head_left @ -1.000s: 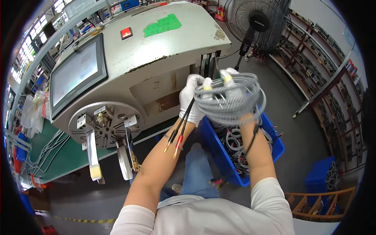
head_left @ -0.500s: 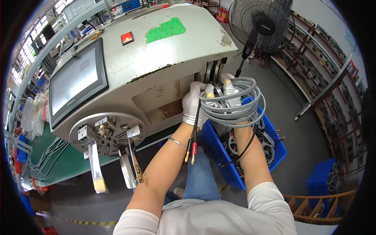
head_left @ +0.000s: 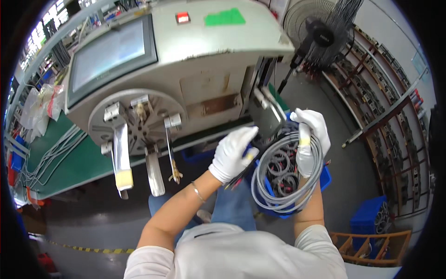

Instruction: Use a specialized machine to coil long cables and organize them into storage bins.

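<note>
A coil of grey cable point(head_left: 275, 201) hangs in loops from my right hand point(head_left: 312, 139), which wears a white glove with yellow on it and is closed around the upper right of the coil. To its left my left hand point(head_left: 232, 156), also gloved in white, is open, with its fingers stretched out and apart from the thumb. Thin dark leads with bright tips point(head_left: 236, 182) show just below that hand. Directly under the coil stands a blue bin point(head_left: 326, 179), holding several other coiled cables seen through the loops.
The machine point(head_left: 204, 69) has a touchscreen point(head_left: 111, 58), and a round metal disc point(head_left: 104, 132) with projecting arms. A dark plate point(head_left: 267, 122) with a metal bar stands between my hands and the machine. A fan point(head_left: 320, 35) and shelving point(head_left: 371, 109) are at the right.
The coil has swung down from beside the machine and now hangs over the bin in my right hand. My left hand has come away from the coil and opened. The view has shifted.
</note>
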Demonstrator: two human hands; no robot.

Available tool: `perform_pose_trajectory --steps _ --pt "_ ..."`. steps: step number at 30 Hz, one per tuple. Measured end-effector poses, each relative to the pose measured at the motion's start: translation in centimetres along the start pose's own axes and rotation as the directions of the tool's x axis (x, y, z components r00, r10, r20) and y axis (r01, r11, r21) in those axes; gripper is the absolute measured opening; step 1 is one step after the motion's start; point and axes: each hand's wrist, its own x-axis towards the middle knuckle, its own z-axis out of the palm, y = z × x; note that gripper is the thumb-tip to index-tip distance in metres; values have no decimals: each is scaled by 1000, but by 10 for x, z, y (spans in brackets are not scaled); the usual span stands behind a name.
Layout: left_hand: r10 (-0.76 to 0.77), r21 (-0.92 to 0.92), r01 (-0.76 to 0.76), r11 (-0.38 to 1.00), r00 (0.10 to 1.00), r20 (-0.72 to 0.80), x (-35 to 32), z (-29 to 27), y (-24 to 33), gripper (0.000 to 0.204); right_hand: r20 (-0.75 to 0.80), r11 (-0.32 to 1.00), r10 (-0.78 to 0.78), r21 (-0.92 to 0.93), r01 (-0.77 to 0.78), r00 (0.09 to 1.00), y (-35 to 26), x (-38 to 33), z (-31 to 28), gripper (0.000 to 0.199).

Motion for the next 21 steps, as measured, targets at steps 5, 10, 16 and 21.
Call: perform_pose_trajectory --steps 5,10,16,21 --pt "-493 -625 727 284 670 555 -52 -25 23 39 268 990 115 -105 -90 956 -17 -35 6 23" --pt "-475 -322 657 682 732 487 -67 -50 52 88 395 912 317 -376 -164 862 -19 -51 28 35" --pt "-597 -111 639 761 757 266 -84 -62 27 64 591 828 483 -67 -557 646 -32 -61 38 36" --pt "-625 -319 662 678 748 223 -98 -89 13 42 609 826 503 -129 -549 613 -39 -76 53 27"
